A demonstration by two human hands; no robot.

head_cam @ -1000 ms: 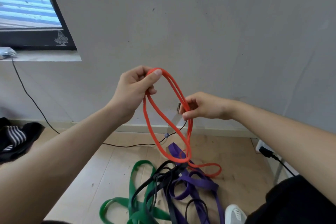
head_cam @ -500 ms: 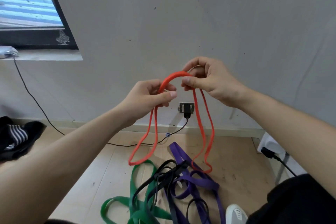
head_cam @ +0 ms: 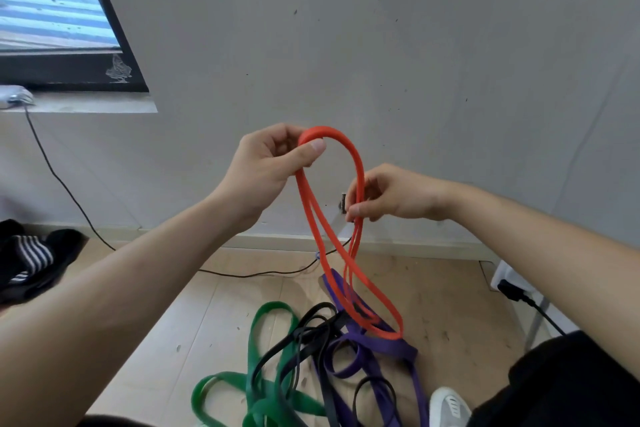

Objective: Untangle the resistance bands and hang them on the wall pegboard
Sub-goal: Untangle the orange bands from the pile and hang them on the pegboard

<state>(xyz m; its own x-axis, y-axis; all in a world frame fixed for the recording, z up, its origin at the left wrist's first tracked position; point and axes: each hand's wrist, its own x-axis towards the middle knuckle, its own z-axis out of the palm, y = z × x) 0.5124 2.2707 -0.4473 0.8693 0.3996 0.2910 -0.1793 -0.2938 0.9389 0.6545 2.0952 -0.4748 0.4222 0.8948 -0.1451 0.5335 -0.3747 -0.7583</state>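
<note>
While the left hand [head_cam: 266, 166] and right hand [head_cam: 388, 196] are pinching the red band [head_cam: 358, 170], the other bands [head_cam: 311, 357] are lying tangled on the floor [head_cam: 207, 315]; no pegboard is showing.

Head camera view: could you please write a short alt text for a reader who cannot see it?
Two bare hands hold up a red resistance band folded into loops, the left hand gripping its top and the right hand pinching one side. Below, green, black and purple bands lie tangled on the wooden floor.
</note>
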